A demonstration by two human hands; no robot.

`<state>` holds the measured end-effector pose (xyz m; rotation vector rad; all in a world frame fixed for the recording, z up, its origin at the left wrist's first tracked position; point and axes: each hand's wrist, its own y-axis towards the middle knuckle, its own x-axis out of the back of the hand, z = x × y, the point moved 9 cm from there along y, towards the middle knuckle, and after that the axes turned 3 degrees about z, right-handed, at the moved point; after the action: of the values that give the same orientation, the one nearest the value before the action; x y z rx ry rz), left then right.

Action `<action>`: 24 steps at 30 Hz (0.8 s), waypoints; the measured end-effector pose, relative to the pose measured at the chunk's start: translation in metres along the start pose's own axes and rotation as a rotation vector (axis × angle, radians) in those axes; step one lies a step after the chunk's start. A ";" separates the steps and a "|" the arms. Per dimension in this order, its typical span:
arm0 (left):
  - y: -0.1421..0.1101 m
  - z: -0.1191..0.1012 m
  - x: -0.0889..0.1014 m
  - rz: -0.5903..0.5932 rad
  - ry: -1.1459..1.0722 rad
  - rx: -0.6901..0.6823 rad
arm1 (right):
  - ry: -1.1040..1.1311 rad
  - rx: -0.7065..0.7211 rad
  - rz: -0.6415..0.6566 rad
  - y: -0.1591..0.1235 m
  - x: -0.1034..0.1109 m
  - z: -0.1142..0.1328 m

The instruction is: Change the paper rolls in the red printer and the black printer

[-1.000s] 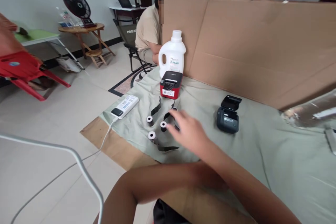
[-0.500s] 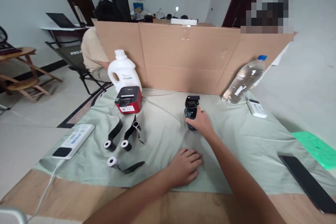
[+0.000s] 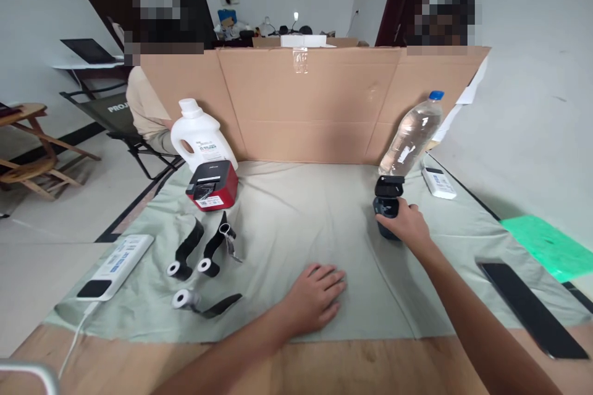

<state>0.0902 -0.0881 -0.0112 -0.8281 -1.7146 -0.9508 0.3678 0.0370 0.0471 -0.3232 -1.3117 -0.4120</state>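
Note:
My right hand (image 3: pixel 407 225) grips a small dark label printer (image 3: pixel 388 210) by its sides; the printer's lid is flipped up, and it sits in front of the clear bottle. Palm down on the green cloth (image 3: pixel 296 222), my left hand (image 3: pixel 317 296) lies with its fingers spread and holds nothing. To its left are several rolls with loose black strips: a front roll (image 3: pixel 185 299), a left roll (image 3: pixel 178 268) and a middle roll (image 3: pixel 208 266). A small ring with a crumpled tail (image 3: pixel 227 231) lies by the middle strip. Behind them stands a red and black printer (image 3: pixel 213 185).
A white jug (image 3: pixel 204 136) stands behind the red printer, against a cardboard screen (image 3: pixel 301 105). At the right are a tilted water bottle (image 3: pixel 412 136), a white power bank (image 3: pixel 439 182) and a black flat slab (image 3: pixel 532 308). A corded white power bank (image 3: pixel 115 268) lies left. Two people are beyond the screen.
My right hand has gone from above the rolls to the dark printer, taken hold of it and shifted it right, toward the bottle. My left hand came to rest on the cloth. The view swung right.

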 end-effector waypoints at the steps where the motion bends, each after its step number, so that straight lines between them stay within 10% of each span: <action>1: 0.000 -0.001 0.000 0.002 0.008 0.000 | 0.009 0.028 0.007 -0.009 -0.003 0.013; 7: 0.000 -0.016 0.010 0.027 0.036 -0.063 | 0.041 0.248 0.088 -0.070 -0.029 0.131; 11: -0.031 0.000 0.060 -0.096 0.083 0.134 | 0.012 0.331 0.157 -0.093 -0.056 0.186; 17: -0.196 0.053 0.160 -0.548 0.304 0.912 | -0.011 0.301 0.250 -0.094 -0.073 0.191; 20: -0.268 0.067 0.169 -0.609 0.372 1.191 | 0.051 0.335 0.185 -0.088 -0.050 0.185; 24: -0.284 0.091 0.171 -0.540 0.332 1.263 | 0.166 0.358 0.101 -0.079 -0.022 0.176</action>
<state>-0.2424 -0.1224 0.0686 0.6019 -1.8082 -0.1414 0.1751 0.0497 0.0660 -0.0521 -1.1742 -0.1111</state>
